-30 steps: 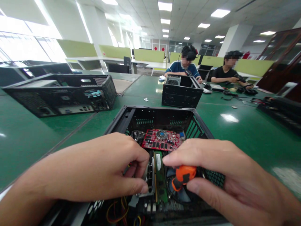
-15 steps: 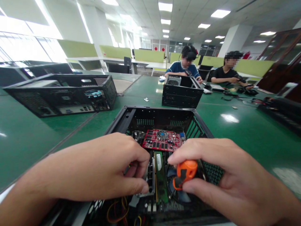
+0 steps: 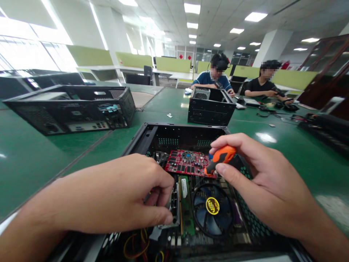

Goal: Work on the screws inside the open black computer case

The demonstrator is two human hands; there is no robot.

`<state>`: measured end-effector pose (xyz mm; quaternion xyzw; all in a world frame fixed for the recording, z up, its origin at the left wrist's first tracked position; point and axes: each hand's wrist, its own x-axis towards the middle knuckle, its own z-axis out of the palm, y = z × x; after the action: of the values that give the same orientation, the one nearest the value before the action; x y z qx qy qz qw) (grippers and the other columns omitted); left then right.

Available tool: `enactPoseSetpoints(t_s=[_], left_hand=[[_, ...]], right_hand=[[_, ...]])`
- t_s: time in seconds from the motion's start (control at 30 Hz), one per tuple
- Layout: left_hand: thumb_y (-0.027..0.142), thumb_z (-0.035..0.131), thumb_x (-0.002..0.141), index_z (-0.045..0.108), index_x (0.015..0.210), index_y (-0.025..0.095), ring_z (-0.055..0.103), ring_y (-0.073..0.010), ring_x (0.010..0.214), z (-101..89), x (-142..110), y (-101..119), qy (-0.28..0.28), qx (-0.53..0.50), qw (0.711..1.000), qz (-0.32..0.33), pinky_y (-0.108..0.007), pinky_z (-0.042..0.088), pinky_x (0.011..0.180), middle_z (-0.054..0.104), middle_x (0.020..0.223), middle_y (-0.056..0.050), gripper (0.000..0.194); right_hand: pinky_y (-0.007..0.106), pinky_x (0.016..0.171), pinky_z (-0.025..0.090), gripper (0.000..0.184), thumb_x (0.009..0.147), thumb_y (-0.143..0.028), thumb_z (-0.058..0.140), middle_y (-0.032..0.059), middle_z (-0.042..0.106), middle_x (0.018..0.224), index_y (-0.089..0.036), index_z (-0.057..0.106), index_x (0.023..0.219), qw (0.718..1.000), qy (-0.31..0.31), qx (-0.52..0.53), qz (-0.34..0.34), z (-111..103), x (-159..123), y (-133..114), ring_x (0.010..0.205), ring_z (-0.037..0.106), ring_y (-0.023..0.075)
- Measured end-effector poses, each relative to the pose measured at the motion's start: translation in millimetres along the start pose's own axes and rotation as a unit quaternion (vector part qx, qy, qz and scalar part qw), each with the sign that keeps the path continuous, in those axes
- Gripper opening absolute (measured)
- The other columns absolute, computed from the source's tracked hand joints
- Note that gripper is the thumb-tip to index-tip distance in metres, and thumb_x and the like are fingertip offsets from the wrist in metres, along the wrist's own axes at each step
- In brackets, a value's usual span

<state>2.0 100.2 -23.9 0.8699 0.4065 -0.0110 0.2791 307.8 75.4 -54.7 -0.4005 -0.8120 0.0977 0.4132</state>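
My right hand (image 3: 253, 182) is closed around the orange and black handle of a screwdriver (image 3: 222, 160), above the right side of an open computer case (image 3: 188, 133). Its shaft slants down toward the lower left, beside a red graphics card (image 3: 184, 162). Just below sits a round cooling fan (image 3: 200, 216) with a yellow centre label. My left hand (image 3: 144, 196) is closed with curled fingers at a silver metal part (image 3: 174, 211); the fingertips' hold is partly hidden. A green memory module (image 3: 186, 207) stands between that part and the fan.
Two more computer cases stand on the green table (image 3: 122, 145): a black case (image 3: 73, 111) at left and another case (image 3: 211, 109) farther back. Two people sit across the table. Loose cables (image 3: 283, 116) lie at right. Coloured wires (image 3: 136, 245) are at the near side of my case.
My right hand has lifted the screwdriver and moved it away from me, from over the fan toward the red graphics card, uncovering the fan. My left hand has stayed in place.
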Motion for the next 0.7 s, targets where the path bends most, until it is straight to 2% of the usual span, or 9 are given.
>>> enactPoseSetpoints(t_s=[0.43, 0.7], left_hand=[[0.030, 0.095, 0.094, 0.081, 0.079, 0.034, 0.073, -0.0195, 0.063, 0.2, 1.8, 0.1, 0.002, 0.011, 1.000, -0.004, -0.036, 0.047, 0.061, 0.083, 0.071, 0.007, 0.021], [0.031, 0.095, 0.094, 0.080, 0.078, 0.035, 0.073, -0.0202, 0.062, 0.6, 1.0, 0.5, 0.001, 0.006, 1.000, -0.002, -0.037, 0.047, 0.060, 0.082, 0.070, 0.006, 0.023]], right_hand=[[0.035, 0.097, 0.077, 0.026, 0.113, -0.015, 0.071, 0.0021, 0.095, 0.111, -0.026, 0.086, 0.132, 0.997, -0.068, 0.007, 0.019, -0.7, 2.6, 0.2, 0.087, 0.089, 0.0221], [0.033, 0.093, 0.076, 0.027, 0.112, -0.015, 0.070, 0.0046, 0.098, 0.114, -0.026, 0.086, 0.131, 0.999, -0.050, -0.004, 0.001, -0.2, 3.0, -0.3, 0.097, 0.094, 0.0247]])
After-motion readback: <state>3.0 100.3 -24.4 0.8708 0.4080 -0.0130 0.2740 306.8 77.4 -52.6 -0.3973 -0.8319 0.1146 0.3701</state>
